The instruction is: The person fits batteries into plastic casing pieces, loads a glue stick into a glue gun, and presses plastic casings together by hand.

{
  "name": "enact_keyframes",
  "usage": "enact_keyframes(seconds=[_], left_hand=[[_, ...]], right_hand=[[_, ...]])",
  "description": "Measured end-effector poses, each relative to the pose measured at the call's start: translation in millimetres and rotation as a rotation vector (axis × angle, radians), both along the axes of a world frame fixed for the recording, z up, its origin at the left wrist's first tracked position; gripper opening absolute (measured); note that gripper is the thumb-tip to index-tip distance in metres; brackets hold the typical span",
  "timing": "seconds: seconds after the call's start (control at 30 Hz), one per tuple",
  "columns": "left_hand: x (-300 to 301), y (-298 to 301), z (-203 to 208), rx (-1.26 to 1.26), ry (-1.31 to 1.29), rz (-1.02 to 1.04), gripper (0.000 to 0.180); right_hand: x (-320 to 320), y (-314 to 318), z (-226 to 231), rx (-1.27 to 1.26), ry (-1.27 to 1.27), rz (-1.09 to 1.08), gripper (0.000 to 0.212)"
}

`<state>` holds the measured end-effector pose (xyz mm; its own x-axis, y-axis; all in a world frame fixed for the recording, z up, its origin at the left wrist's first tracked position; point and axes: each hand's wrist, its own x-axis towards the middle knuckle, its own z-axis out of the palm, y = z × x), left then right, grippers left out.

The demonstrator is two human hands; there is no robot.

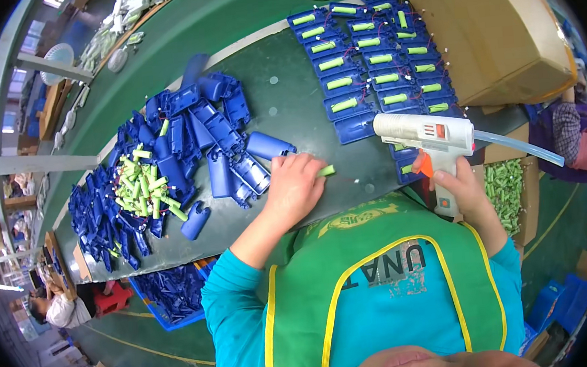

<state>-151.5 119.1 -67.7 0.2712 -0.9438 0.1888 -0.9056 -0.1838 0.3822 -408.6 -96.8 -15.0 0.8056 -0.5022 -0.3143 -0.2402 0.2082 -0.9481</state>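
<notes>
My right hand [461,187] grips a white hot glue gun [422,130] with an orange trigger. A clear glue stick [519,147] sticks out of its back, and its nozzle points left over a blue plastic shell [356,128] with no battery in it. My left hand [296,187] is closed, its fingers curled down at the table. One end of a green cylindrical battery [326,171] with a thin wire shows from its fingers. Just beyond this hand lies another blue shell [268,145], touching or nearly touching the fingertips.
Rows of blue shells with green batteries [339,82] cover the table's far right. A heap of blue shells [199,125] and a pile of batteries [141,187] lie left. A cardboard box [489,37] stands right; another holds batteries [504,191]. A blue crate [172,300] sits below the table.
</notes>
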Motion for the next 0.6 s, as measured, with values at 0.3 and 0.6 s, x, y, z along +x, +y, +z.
enact_keyframes(seconds=[0.3, 0.6], left_hand=[[5, -86, 0, -0.225, 0.059, -0.06, 0.024], [8, -99, -24, -0.273, 0.068, 0.005, 0.018]], right_hand=[[-2, 4, -3, -0.032, -0.051, -0.046, 0.055], [4, 7, 4, -0.066, -0.03, -0.021, 0.05]])
